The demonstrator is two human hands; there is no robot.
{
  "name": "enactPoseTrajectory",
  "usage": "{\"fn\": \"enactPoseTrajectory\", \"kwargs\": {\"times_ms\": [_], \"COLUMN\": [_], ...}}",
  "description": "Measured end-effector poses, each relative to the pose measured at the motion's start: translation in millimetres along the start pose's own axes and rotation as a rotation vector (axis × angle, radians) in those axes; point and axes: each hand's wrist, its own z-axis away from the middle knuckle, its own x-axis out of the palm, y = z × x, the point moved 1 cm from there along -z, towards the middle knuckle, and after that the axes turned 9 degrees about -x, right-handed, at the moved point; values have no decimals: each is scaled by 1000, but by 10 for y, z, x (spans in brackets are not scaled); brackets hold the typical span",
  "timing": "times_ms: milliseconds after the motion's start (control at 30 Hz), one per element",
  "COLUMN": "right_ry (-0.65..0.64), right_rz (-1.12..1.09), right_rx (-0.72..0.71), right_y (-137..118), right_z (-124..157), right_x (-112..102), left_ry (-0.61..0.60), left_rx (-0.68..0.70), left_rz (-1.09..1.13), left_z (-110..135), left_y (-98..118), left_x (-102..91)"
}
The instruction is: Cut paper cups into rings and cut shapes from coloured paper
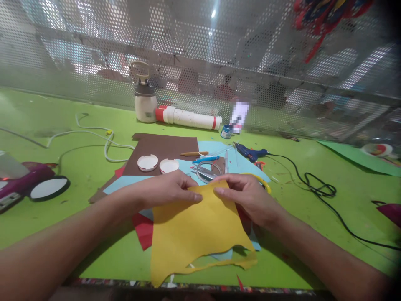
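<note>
A sheet of yellow paper (194,230) with a ragged cut lower edge is held up over the table, and a thin strip trails along its bottom. My left hand (171,188) pinches its top edge, thumb on the near face. Close beside it, my right hand (247,196) grips the same edge farther right. Just beyond the hands lie silver scissors or pliers (203,170), a blue pen (206,159) and a brown pencil-like stick (194,154). Under these are brown paper (166,144) and light blue paper (209,146). Two white paper discs with raised rims (148,163) rest left of them.
A blue glue gun (250,152) with a black cord lies right of centre. A bottle (145,102), a stack of white paper cups (191,118) and a small blue jar (225,131) stand along the perforated metal screen (188,54). Green paper (360,159) lies far right; a purple device (25,184) sits left.
</note>
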Motion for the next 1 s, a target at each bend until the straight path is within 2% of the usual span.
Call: {"fn": "enactPoseTrajectory", "kwargs": {"times_ms": [167, 300, 367, 500, 567, 633, 833, 1000], "right_ry": [25, 38, 38, 20, 12, 6, -16, -39], "right_rz": [48, 124, 172, 257, 294, 328, 387, 389], "right_rx": [-45, -105, -139, -192, -215, -238, -284, -289], "right_y": [-5, -44, -65, -83, -84, -85, -111, -127], "right_z": [-7, -2, 2, 6, 7, 8, 11, 6], "right_x": [-7, -6, -3, 1, 0, -1, -6, -31], "left_ry": [-23, -27, 10, 127, 92, 70, 105, 110], "left_rx": [10, -18, -25, 58, 86, 90, 78, 75], "left_rz": [42, 239, 284, 35, -48, -87, -235, -197], "left_z": [-6, 1, 1, 0, -1, 0, 14, 19], "left_y": [-11, 20, 48, 82, 77, 69, 89, 85], "left_x": [14, 15, 24, 46, 53, 50, 48, 66]}}
